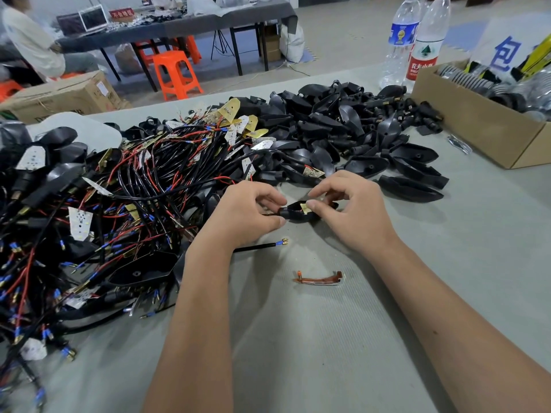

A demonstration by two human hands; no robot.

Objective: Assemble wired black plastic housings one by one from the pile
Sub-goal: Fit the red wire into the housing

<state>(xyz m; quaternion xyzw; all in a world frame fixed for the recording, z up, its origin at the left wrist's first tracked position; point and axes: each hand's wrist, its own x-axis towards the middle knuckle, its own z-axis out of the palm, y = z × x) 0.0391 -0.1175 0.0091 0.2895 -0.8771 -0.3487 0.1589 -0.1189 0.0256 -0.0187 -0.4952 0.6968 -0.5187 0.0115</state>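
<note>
A black plastic housing (296, 212) lies between my hands at the table's middle, with a small yellowish board inside it. My left hand (244, 214) pinches its narrow stem end. My right hand (350, 208) presses thumb and fingers on the board and the housing's right end. A black cable with a blue and brass terminal (281, 242) runs out below my left hand. A pile of empty black housings (343, 129) lies behind. A tangle of wired boards and wired housings (119, 204) covers the left side.
An orange clip-like strip (319, 278) lies on the grey mat near me. A cardboard box (477, 120) of parts stands at the right, two water bottles (417, 40) behind it. Orange stools, a dark table and a seated person are in the background.
</note>
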